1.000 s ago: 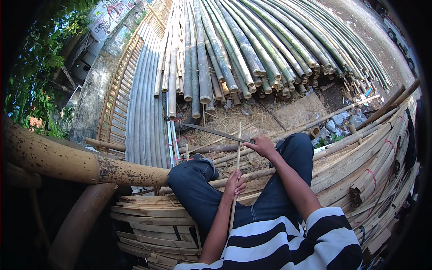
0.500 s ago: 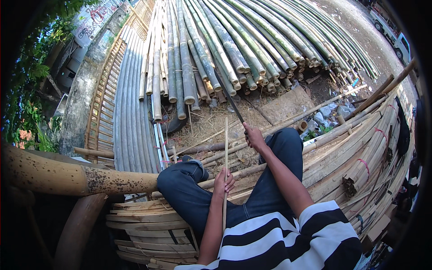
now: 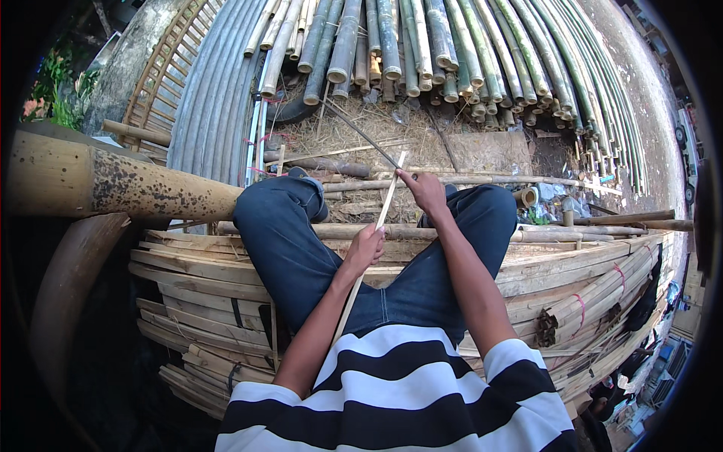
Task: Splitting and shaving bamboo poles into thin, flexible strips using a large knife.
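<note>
Bamboo strip (image 3: pixel 389 197) slanting up between the person's knees (image 3: pixel 260 207)
Left hand (image 3: pixel 365 248) has its fingers closed round the strip's middle; the right hand (image 3: pixel 424 193), fingers curled, holds a long knife (image 3: pixel 365 134) near the strip's upper end

Lighting: daylight; bamboo poles (image 3: pixel 493 53) and ground (image 3: pixel 657 124) are showing bright; shadow is filling your lower left. Sharpness: your right hand (image 3: pixel 427 193) is reading clearly. Optics: fisheye is curving corrugated sheets (image 3: pixel 209 98); black rim is framing your view.
</note>
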The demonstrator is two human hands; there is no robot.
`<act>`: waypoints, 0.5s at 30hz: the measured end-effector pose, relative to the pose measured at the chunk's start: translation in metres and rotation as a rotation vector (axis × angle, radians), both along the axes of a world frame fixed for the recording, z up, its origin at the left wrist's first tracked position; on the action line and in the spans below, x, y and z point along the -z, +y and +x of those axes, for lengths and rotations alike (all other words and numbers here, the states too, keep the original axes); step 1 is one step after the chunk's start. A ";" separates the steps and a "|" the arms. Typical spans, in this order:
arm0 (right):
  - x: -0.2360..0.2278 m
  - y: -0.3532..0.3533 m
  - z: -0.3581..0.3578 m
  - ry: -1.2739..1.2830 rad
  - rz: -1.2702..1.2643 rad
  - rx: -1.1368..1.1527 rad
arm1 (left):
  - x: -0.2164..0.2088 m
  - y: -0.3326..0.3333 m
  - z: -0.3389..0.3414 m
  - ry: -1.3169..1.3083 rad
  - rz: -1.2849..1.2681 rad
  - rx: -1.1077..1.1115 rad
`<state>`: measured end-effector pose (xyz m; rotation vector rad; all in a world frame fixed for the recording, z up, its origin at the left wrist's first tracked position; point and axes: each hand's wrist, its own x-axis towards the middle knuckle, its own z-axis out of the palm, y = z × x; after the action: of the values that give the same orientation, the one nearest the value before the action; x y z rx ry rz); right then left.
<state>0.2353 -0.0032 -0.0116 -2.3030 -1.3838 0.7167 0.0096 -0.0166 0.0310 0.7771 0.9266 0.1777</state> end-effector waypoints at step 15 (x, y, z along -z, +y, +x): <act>0.041 0.004 0.031 0.135 0.101 0.191 | -0.010 0.005 -0.001 -0.204 -0.089 -0.023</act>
<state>0.2666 0.0011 -0.0530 -2.2260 -1.0977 0.7107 0.0081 -0.0119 0.0409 0.6534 0.7453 0.2301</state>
